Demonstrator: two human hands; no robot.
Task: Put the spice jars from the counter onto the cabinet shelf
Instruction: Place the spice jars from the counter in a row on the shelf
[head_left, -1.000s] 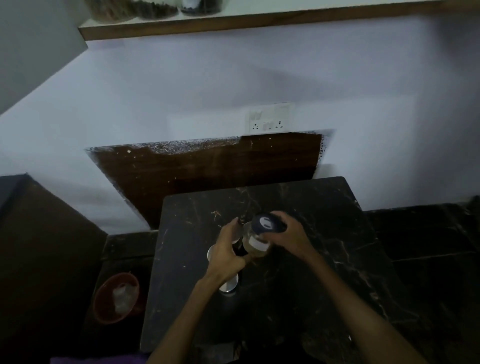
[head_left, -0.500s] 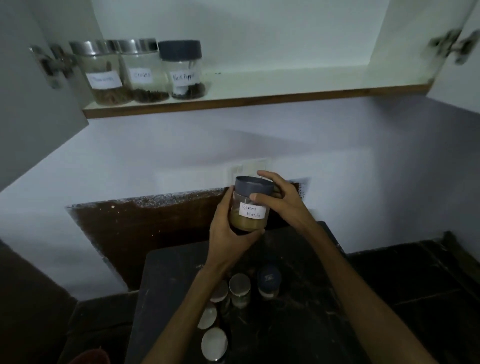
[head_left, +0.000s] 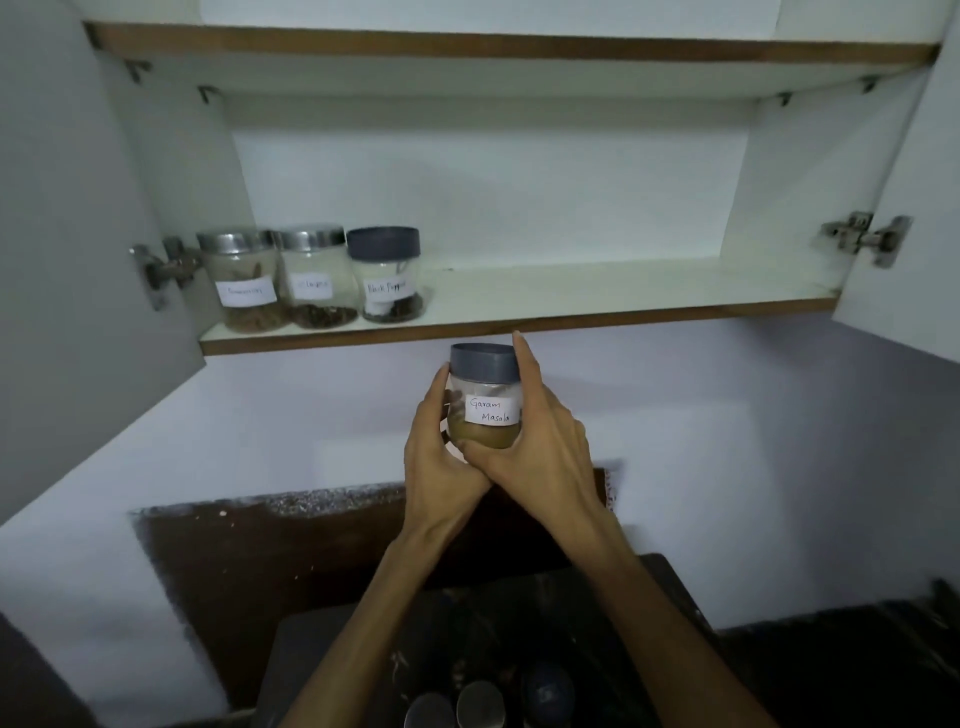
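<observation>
Garam Masala jar between both raised hands

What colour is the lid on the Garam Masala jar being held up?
Dark grey-blue. The head view shows the lid of the Garam Masala jar clearly.

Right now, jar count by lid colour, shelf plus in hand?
Silver lids: 2, both on the shelf: left jar, middle jar.
Dark grey lids: 2: Black Pepper jar on the shelf, Garam Masala jar in both hands.
Total: 4.
</observation>
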